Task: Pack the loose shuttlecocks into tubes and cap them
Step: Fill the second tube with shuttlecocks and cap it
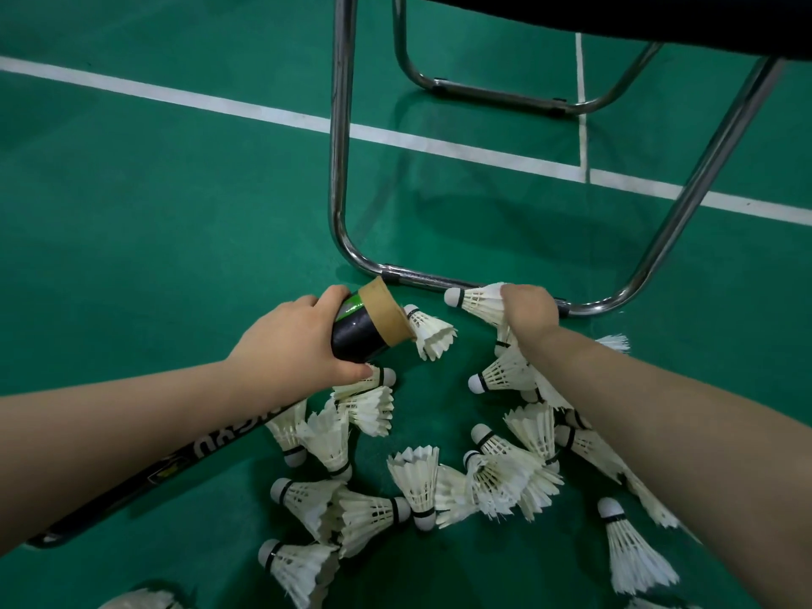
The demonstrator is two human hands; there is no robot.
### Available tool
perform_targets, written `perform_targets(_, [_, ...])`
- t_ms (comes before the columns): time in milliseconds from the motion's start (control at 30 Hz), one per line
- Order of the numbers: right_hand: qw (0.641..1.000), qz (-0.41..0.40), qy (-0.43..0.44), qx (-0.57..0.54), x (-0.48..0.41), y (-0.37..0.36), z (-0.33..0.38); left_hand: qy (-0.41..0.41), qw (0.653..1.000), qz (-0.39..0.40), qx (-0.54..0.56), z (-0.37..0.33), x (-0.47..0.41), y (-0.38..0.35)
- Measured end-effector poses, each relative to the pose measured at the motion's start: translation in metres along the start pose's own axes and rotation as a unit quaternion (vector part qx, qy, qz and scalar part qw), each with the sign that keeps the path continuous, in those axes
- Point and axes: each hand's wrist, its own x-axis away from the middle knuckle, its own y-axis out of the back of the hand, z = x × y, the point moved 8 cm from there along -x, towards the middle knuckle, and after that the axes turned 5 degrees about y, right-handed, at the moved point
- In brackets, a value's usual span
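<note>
My left hand (290,340) grips a long black tube (356,334) near its open end, which has a tan cardboard rim and points to the right. A white shuttlecock (428,329) lies just outside that mouth, cork toward the tube. My right hand (529,312) holds another shuttlecock (476,301) by its feathers, cork pointing left toward the tube. Several loose white shuttlecocks (417,476) lie scattered on the green floor below and between my forearms. The tube's far end runs under my left forearm to the lower left.
A chrome chair frame (340,169) stands right behind my hands, its floor bar passing under my right hand, with a dark seat at the top edge. White court lines (175,92) cross the green court floor (154,222).
</note>
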Motion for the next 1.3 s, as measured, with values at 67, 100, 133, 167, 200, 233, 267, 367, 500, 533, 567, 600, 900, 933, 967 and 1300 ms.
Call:
perform_targets(67, [0.995, -0.003, 0.005, -0.103, 0.003, 0.006, 0.003, 0.004, 1.0, 0.002, -0.003, 0.002, 0.001, 0.0])
perform_targets(100, [0.989, -0.011, 0.019, -0.144, 0.01, 0.012, 0.008, 0.004, 1.0, 0.003, -0.005, 0.001, 0.001, -0.001])
perform_targets(133, [0.981, -0.03, 0.023, -0.192, 0.018, 0.019, 0.012, 0.003, 1.0, 0.005, -0.008, 0.001, 0.001, -0.002])
perform_targets(167, [0.976, -0.044, 0.042, -0.209, 0.028, 0.025, 0.021, 0.001, 1.0, 0.007, -0.009, -0.001, 0.001, -0.003])
perform_targets(200, [0.973, -0.053, 0.074, -0.214, 0.039, 0.029, 0.032, -0.001, 1.0, 0.01, -0.01, -0.002, 0.001, -0.004])
perform_targets(233, [0.97, -0.055, 0.119, -0.207, 0.054, 0.032, 0.046, -0.002, 1.0, 0.016, -0.012, -0.004, 0.001, -0.005])
perform_targets(267, [0.965, -0.049, 0.164, -0.196, 0.068, 0.031, 0.059, -0.003, 1.0, 0.022, -0.014, -0.006, 0.001, -0.006])
perform_targets(367, [0.956, 0.031, 0.242, -0.161, 0.108, 0.007, 0.081, -0.01, 0.999, 0.034, -0.012, -0.013, 0.003, -0.009])
perform_targets(500, [0.955, 0.092, 0.254, -0.126, 0.13, -0.021, 0.084, -0.025, 0.999, 0.034, 0.004, -0.024, 0.009, -0.012])
perform_targets(533, [0.955, 0.112, 0.242, -0.132, 0.134, -0.025, 0.085, -0.027, 0.999, 0.033, 0.006, -0.025, 0.011, -0.013])
perform_targets(567, [0.954, 0.135, 0.226, -0.143, 0.137, -0.028, 0.085, -0.028, 0.999, 0.032, 0.008, -0.026, 0.012, -0.013])
perform_targets(600, [0.951, 0.165, 0.208, -0.159, 0.139, -0.031, 0.084, -0.029, 0.999, 0.032, 0.012, -0.026, 0.013, -0.013])
perform_targets(900, [0.818, 0.534, 0.148, -0.156, 0.164, -0.076, 0.076, -0.076, 0.996, 0.043, -0.023, -0.034, 0.024, -0.015])
perform_targets(933, [0.806, 0.554, 0.144, -0.154, 0.165, -0.078, 0.076, -0.078, 0.996, 0.044, -0.027, -0.035, 0.024, -0.016])
perform_targets(967, [0.796, 0.57, 0.143, -0.147, 0.168, -0.08, 0.076, -0.078, 0.996, 0.045, -0.028, -0.034, 0.023, -0.016])
perform_targets(1300, [0.988, 0.067, 0.129, -0.059, 0.049, -0.025, 0.068, 0.014, 0.999, 0.024, 0.017, 0.005, -0.001, -0.005])
